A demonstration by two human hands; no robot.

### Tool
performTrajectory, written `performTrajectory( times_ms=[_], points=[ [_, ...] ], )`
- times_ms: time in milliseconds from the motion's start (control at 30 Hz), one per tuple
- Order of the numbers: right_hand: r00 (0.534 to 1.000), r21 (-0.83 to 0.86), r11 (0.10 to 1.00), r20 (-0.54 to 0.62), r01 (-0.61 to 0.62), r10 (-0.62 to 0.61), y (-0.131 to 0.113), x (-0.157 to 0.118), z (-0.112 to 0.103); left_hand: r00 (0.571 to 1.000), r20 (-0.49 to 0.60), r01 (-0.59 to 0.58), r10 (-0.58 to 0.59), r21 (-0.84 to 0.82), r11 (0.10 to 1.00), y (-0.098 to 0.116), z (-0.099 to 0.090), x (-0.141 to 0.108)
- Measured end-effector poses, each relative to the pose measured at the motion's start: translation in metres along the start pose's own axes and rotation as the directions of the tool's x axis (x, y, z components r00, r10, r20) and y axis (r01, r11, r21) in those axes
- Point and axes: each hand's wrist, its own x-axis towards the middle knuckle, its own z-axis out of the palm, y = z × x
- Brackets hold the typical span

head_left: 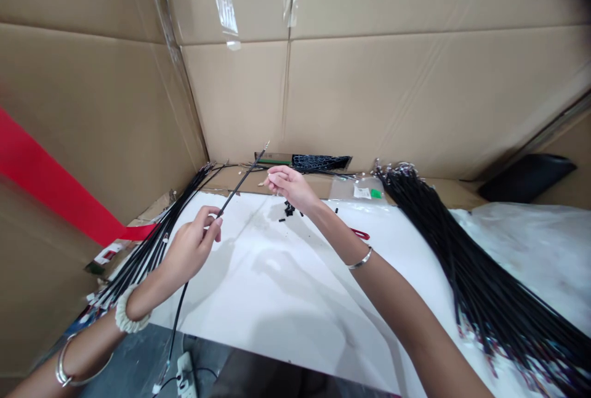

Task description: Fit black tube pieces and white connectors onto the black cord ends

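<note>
Cable (242, 181), thin and black, sits firmly in the left hand (190, 249), the curled fingers closed around it so its upper end rises toward one o'clock, apparently to keep that tip clear of the work surface. Just beside it, the right hand (289, 187) hangs with its fingertips (273, 179) drawn into a narrow pinch; whether they hold some small piece, I cannot tell. Small black pieces (289, 208) lie directly below on a white sheet (258, 299), probably kept there for easy reach. A red-handled tool (360, 234), partly hidden by the right forearm, lies toward four o'clock. A left cable bundle (154, 250) lies at nine o'clock and a right cable bundle (489, 287) at three, perhaps set well apart to keep their strands from mixing.
</note>
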Motion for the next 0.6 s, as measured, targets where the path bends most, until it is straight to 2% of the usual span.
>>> performTrajectory(
  times_ms=[167,300,400,500,600],
  points=[
    [1.000,0.267,0.964,-0.006,-0.014,0.017,-0.018,-0.007,0.008,1.000,0.024,-0.012,0.012,-0.028,1.000,0.003,0.017,-0.007],
    [1.000,0.363,0.931,0.009,-0.023,0.021,-0.024,-0.012,0.010,0.993,0.107,-0.032,0.041,-0.083,0.996,0.008,0.029,-0.014],
    [1.000,0.404,0.915,0.027,0.000,-0.012,-0.030,-0.015,0.010,0.982,0.171,-0.060,0.084,-0.142,0.988,0.017,0.030,-0.013],
    [0.996,0.433,0.901,0.066,0.027,-0.062,-0.039,-0.020,0.012,0.987,0.116,-0.082,0.108,-0.208,0.975,0.028,0.022,0.004],
    [0.983,0.442,0.896,0.151,0.029,-0.106,-0.051,-0.028,0.017,0.993,-0.005,-0.110,0.114,-0.314,0.943,0.040,0.012,0.038]
  ],
)
